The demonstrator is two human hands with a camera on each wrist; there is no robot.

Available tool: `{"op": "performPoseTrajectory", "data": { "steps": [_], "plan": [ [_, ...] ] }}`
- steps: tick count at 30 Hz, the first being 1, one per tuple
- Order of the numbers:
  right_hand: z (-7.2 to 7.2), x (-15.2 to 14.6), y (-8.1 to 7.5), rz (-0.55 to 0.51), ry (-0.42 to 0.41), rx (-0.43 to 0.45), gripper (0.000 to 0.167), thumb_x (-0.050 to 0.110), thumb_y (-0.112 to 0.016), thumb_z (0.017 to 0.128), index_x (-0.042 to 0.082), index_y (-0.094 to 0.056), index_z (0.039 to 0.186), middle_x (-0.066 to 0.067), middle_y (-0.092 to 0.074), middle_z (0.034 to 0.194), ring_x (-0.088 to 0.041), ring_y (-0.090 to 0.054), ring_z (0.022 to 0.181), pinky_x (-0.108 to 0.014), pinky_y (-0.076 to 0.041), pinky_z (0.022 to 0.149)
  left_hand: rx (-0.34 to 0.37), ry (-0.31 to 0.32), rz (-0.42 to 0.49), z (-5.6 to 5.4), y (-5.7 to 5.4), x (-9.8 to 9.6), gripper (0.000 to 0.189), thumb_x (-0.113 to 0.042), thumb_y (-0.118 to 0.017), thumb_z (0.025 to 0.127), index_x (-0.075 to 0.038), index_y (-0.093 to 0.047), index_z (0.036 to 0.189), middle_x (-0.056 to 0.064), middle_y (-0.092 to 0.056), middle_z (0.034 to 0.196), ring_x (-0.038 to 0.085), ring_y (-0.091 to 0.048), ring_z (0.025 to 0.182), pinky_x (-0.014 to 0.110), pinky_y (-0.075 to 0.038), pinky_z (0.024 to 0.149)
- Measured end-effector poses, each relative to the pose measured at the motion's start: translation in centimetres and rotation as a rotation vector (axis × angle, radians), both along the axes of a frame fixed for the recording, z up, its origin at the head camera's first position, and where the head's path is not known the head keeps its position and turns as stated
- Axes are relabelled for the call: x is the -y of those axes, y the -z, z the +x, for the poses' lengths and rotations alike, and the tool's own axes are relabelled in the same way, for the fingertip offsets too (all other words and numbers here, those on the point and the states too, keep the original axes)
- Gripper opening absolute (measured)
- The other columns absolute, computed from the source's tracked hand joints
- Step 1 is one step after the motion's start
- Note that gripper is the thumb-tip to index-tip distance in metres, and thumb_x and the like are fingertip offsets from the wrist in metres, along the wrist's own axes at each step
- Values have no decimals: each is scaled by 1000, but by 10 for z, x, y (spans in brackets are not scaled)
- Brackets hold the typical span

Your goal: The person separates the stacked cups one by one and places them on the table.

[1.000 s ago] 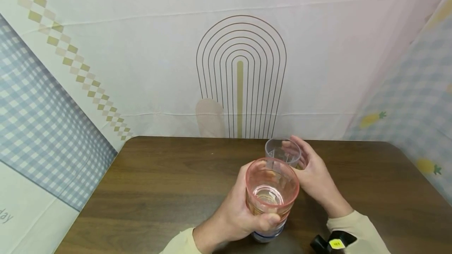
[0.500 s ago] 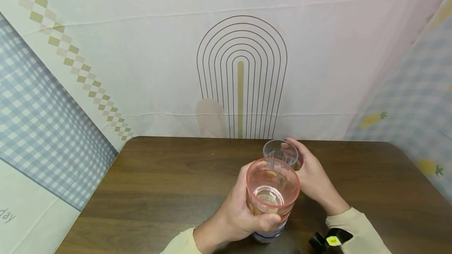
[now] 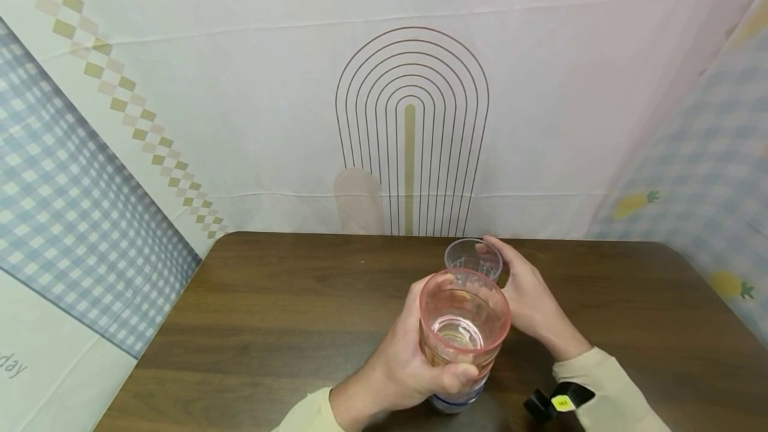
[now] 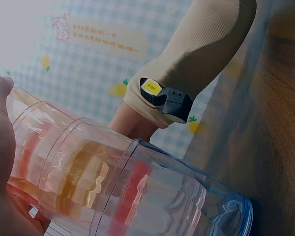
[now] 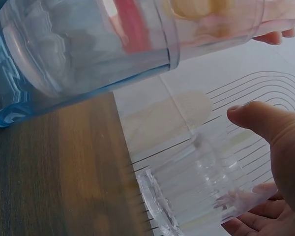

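My left hand [image 3: 402, 359] grips the upper part of a tall stack of nested clear plastic cups [image 3: 463, 312]. A pink rim tops this stack in the head view; the left wrist view shows its blue bottom cup [image 4: 231, 214] and amber and red bands inside. Just beyond the stack is a single colourless cup [image 3: 473, 260], its lower part hidden behind the pink one. My right hand [image 3: 525, 292] lies around that cup's right side, the fingers behind it. In the right wrist view the thumb [image 5: 258, 118] is straight and apart from the colourless cup [image 5: 191, 182].
The brown wooden table [image 3: 270, 325] ends at a patterned cloth [image 3: 270, 119] just behind the colourless cup. Checked cloth [image 3: 72, 179] hangs at the left and right sides. A black wrist device [image 3: 558, 402] is strapped over my right sleeve.
My right hand and the colourless cup have shifted slightly left and towards me, nearer the stack. The left hand and the stack have stayed almost where they were.
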State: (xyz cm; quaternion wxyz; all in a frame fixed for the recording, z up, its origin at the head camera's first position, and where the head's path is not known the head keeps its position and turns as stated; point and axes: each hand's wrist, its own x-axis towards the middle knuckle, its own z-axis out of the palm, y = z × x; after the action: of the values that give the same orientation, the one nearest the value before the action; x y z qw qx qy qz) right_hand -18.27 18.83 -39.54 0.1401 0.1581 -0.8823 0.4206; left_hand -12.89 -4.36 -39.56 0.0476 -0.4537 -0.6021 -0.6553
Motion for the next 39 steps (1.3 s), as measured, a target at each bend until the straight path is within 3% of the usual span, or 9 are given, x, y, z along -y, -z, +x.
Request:
{"op": "performPoseTrajectory", "data": {
  "steps": [7,14,28,30,36,39],
  "plan": [
    [-5,0,1,60,-11,-54,81,7,-91,80,-12,-52,148,-29,-71,133,-49,-66,127,-67,-49,109,-15,-12,-16,-1,0,0,90,-6,-83,86,-4,-28,157,27,-58,145,25,-63,133,41,-57,113],
    [-8,-1,4,114,-5,-37,78,6,-92,79,-15,-53,144,-33,-71,130,-52,-68,124,-69,-53,107,-26,-26,-26,-1,0,-1,89,-8,-84,86,-2,-29,157,27,-58,145,24,-63,133,41,-57,113],
    [-10,-4,7,160,-28,-22,73,8,-86,87,-15,-51,147,-33,-69,133,-51,-66,124,-69,-54,105,-53,-38,-26,-1,1,-1,88,-11,-84,88,-2,-29,157,26,-58,145,26,-64,133,40,-57,113],
    [-13,-6,13,159,-36,-38,75,12,-86,87,-14,-51,148,-33,-68,133,-52,-65,125,-70,-53,105,-51,-38,-24,-1,1,-1,88,-11,-84,88,-2,-29,157,26,-58,145,26,-64,133,40,-57,113],
    [-40,-25,64,173,-40,-173,84,32,-89,86,-1,-51,154,-24,-69,134,-44,-64,126,-48,-53,111,-55,-38,-20,-1,2,0,88,-11,-84,88,-2,-29,157,26,-58,144,26,-63,133,40,-57,112],
    [-46,-29,73,184,-48,-191,86,32,-88,86,-1,-50,155,-24,-69,136,-47,-62,127,-57,-52,110,-58,-42,-21,-1,2,0,88,-11,-84,88,-2,-29,156,27,-58,144,26,-63,133,40,-58,112]
  ]
}}
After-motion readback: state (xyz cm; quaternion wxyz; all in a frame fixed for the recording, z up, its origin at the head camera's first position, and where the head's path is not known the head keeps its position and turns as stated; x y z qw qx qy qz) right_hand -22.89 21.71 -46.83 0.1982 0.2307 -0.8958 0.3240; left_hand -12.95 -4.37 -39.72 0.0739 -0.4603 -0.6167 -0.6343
